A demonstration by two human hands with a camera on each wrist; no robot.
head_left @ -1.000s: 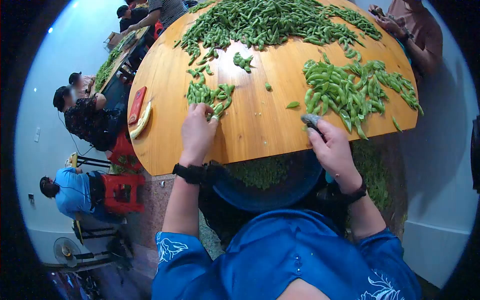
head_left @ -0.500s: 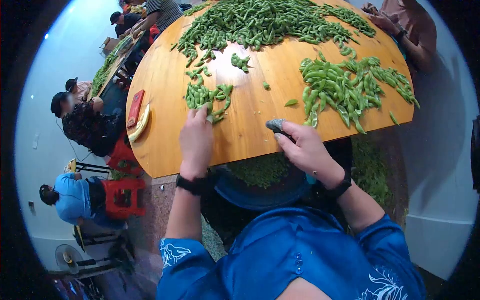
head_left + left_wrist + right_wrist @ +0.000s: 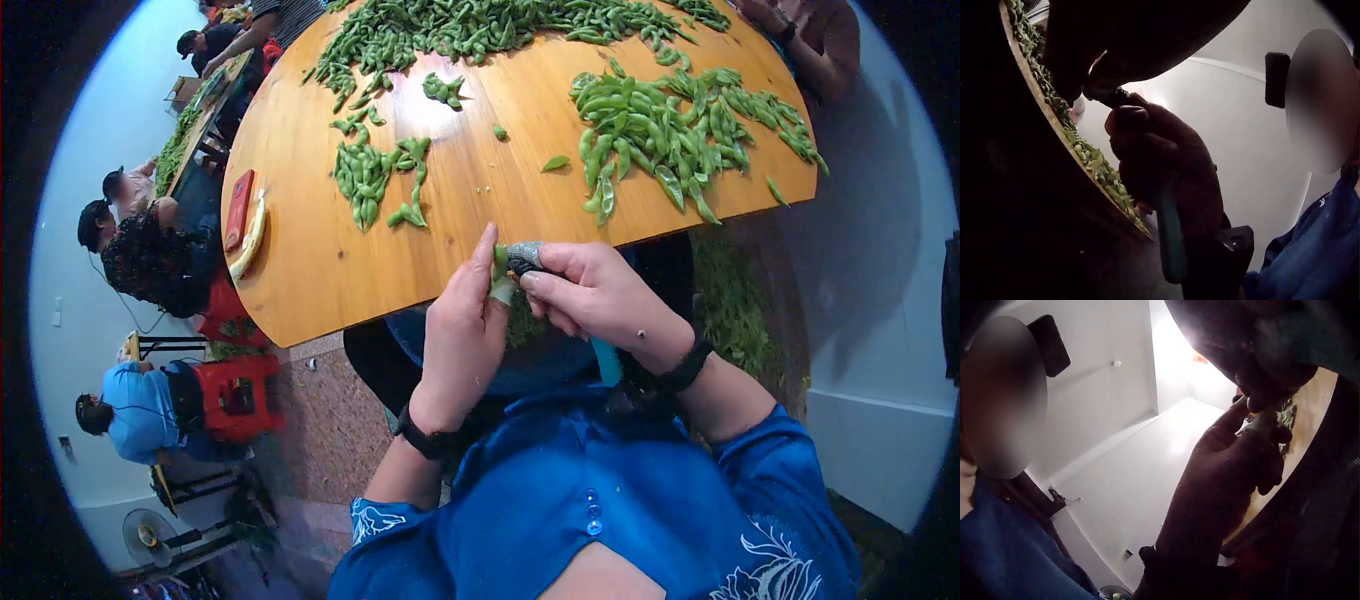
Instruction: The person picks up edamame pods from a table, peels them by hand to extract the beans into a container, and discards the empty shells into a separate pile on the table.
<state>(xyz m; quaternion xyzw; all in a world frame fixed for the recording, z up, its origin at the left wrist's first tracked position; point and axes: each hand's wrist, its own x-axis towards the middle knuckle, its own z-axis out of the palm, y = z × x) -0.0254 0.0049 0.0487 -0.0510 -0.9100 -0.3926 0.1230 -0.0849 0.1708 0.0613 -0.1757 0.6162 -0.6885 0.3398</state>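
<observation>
In the head view my left hand pinches a green soybean pod between thumb and fingers, just off the table's near edge. A pale wrap covers the thumb tip. My right hand meets it from the right, its fingertips at the pod. Grey covering shows on that hand's finger end, with something dark below it. The right fingers are curled round a tool whose teal handle sticks out below the fist in the left wrist view; its working end is hidden. Both wrist views are dark.
The wooden table bears a large pod heap, a pile of pods at right and a small group at left. A red phone-like object lies at the left edge. A blue tub stands below the hands.
My left hand has picked a pod from the small left group and drawn it back towards the body. My right hand has moved left, away from the right pile, to meet it.
</observation>
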